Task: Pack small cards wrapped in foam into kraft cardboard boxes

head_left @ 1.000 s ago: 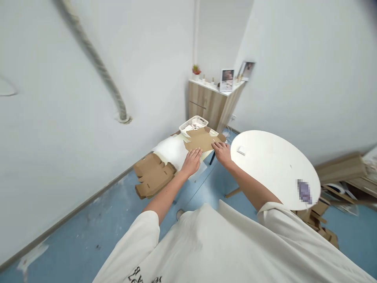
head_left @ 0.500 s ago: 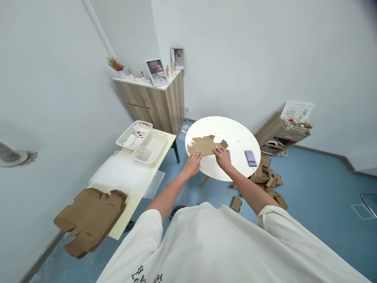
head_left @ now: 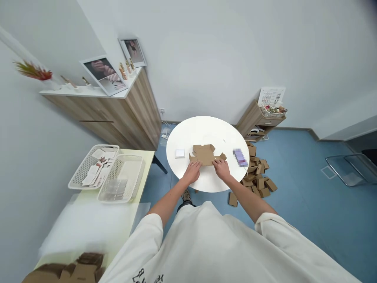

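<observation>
A partly folded brown cardboard box blank (head_left: 205,154) lies on the round white table (head_left: 203,129), its flaps spreading left and right. Its near left corner is in the bent fingers of my left hand (head_left: 192,172). My right hand (head_left: 221,169) grips the near right corner, by a side flap. The thumbs and the undersides of the fingers are hard to make out. Left of the blank sits a small white square item (head_left: 180,153). A purple, pixelated phone-like object (head_left: 240,157) with a cable lies to the right.
Many small cardboard boxes (head_left: 259,181) are heaped on the floor to the right. On the left table stand two white baskets (head_left: 120,179), with plastic sheets (head_left: 88,224) and stacked cardboard blanks (head_left: 67,273) nearer me. A wooden cabinet (head_left: 118,122) is behind them.
My view has swung right. The blank's far panel and flaps have changed shape, folding up somewhat. Both hands remain at its near edge. The small white square item now shows on the table.
</observation>
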Available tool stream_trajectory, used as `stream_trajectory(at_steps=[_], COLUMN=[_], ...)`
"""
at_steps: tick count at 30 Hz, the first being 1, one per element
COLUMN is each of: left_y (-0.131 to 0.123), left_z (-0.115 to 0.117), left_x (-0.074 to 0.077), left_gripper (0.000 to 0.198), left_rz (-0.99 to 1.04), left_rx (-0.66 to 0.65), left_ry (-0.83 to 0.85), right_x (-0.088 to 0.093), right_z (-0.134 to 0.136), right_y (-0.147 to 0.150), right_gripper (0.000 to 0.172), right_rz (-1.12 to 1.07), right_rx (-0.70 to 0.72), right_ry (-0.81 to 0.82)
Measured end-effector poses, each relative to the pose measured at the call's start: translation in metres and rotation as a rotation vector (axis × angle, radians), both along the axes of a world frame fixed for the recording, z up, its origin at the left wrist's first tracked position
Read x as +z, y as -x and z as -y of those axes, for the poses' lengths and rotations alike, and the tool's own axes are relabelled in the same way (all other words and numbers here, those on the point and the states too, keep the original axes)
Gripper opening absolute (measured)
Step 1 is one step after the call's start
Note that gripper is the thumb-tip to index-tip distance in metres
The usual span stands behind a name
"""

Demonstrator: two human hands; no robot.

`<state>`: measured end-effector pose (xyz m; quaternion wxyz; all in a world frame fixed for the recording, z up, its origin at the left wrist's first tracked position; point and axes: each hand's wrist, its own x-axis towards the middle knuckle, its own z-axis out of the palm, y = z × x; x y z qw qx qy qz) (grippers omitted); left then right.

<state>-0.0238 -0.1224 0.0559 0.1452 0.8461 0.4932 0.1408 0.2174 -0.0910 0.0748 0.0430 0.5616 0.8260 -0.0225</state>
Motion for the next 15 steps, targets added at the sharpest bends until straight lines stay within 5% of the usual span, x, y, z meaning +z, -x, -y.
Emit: stream_trajectory(at_steps=[7, 15], left_y=[0.011, 0.003], left_z=[-0.061, -0.083], left_x=[-0.029, -0.054], left_gripper=[0.048, 0.039], left_rz=[-0.027, -0.127], left_rx=[-0.119, -0.151], left_ry=[0.076, 0.306], right_x=[-0.031, -0.067], right_z=[-0.040, -0.054], right_y=[0.012, 0.014], right_gripper=[0.038, 0.040], right_rz=[0.037, 0.087], right_rx=[-0.040, -0.030], right_ry=[0.175, 0.328])
